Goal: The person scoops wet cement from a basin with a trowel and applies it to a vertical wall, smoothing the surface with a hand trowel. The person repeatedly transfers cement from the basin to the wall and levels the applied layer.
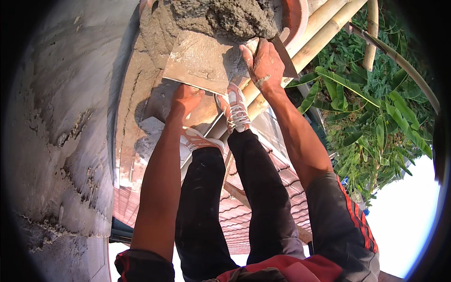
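Left grip [187, 97] on flat board [199, 61]; right grip [267, 66] on trowel [285, 60], near mortar heap [225, 18].

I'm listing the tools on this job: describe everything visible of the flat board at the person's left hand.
The flat board is a thin, roughly four-sided plate, its grey-brown face coated with what looks like wet mortar; the material underneath is hard to tell. It sits askew in view, its near edge catching light. The left hand is closed under that edge; any handle is hidden. The mortar heap is just beyond; whether they touch is unclear.
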A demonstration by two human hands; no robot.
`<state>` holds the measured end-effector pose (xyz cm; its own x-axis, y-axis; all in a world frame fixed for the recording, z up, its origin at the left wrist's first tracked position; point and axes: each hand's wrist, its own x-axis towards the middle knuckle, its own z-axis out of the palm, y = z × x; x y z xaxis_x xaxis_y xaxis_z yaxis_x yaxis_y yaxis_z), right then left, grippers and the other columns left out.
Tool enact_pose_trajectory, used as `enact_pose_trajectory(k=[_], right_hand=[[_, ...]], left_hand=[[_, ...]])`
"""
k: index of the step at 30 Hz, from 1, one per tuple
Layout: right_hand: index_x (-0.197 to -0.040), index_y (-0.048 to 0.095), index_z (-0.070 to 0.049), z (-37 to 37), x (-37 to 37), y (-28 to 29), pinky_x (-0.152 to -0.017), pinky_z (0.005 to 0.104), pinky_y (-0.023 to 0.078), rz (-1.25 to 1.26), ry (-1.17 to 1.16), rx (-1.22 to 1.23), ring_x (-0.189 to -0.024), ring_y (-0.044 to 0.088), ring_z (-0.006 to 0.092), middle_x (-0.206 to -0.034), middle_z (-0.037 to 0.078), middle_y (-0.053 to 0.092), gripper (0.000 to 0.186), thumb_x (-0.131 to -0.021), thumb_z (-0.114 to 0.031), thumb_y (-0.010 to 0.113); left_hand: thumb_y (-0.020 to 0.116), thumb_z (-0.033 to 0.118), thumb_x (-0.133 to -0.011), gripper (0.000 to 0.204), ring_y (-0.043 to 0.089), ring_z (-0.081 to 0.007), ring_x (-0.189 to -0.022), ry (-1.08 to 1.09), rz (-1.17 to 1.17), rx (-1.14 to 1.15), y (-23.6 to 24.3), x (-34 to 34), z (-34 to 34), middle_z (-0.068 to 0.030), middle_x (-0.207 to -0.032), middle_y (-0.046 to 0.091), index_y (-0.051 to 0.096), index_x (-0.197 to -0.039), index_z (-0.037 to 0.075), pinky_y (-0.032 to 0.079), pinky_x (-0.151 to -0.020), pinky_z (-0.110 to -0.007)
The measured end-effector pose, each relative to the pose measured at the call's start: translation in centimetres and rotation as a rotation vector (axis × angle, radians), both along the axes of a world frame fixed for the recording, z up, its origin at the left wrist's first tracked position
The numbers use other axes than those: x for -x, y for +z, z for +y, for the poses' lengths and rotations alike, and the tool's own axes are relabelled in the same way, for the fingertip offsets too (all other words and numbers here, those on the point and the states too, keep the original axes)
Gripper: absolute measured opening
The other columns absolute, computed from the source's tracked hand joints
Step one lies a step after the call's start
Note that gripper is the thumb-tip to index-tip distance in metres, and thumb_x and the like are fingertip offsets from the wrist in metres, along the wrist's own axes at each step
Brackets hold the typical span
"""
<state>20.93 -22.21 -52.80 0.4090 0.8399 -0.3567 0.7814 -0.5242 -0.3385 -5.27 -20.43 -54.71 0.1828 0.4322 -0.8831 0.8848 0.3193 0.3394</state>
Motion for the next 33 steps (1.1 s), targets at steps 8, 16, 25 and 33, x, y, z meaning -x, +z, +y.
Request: enact_pose_trajectory(k=[8, 16, 25, 33], right_hand=[[-0.101, 0.061, 0.000, 2.1, -5.0, 0.4, -0.078, 0.0533, 0.051, 0.174, -0.079, -0.081, -0.089, 0.066, 0.0448, -0.093, 0.023, 0.068, 0.062, -0.097, -0.062, 0.066], [-0.117, 0.064, -0.003, -1.1, -1.4, 5.5, -0.080, 0.0506, 0.055, 0.059, 0.387, -0.087, -0.092, 0.069, 0.0389, -0.102, 0.016, 0.066, 0.062, -0.090, -0.059, 0.073], [-0.123, 0.061, 0.003, -6.0, -2.9, 32.8, -0.083, 0.0501, 0.051, 0.115, 0.267, -0.132, -0.090, 0.064, 0.0427, -0.100, 0.022, 0.066, 0.059, -0.089, -0.043, 0.077], [-0.106, 0.073, -0.002, -2.1, 6.2, 57.5, -0.083, 0.0432, 0.055, 0.030, 0.982, -0.487, -0.091, 0.070, 0.0315, -0.099, 0.012, 0.072, 0.051, -0.083, -0.046, 0.084]], left_hand=[[0.077, 0.029, -0.088, 0.048, 0.069, -0.0413, -0.117, 0.049, -0.159, -0.168, -6.0, 1.6, -4.0, -0.0227, -0.129, 0.071, 0.070, -0.128, 0.005, 0.056, -0.097, -0.046], [0.075, 0.015, -0.088, 0.039, 0.068, -0.0374, -0.119, -0.004, -0.333, -0.214, -1.4, 0.9, -3.8, -0.0191, -0.126, 0.073, 0.072, -0.125, 0.005, 0.051, -0.102, -0.044], [0.074, 0.017, -0.089, 0.030, 0.068, -0.0401, -0.113, 0.025, -0.510, -0.519, 15.9, 0.3, -8.2, -0.0165, -0.117, 0.075, 0.075, -0.118, 0.006, 0.052, -0.098, -0.048], [0.073, 0.010, -0.081, 0.035, 0.070, -0.0391, -0.111, 0.363, -0.482, -0.482, 40.4, 1.7, -14.2, -0.0159, -0.121, 0.071, 0.075, -0.116, 0.003, 0.053, -0.096, -0.050]])
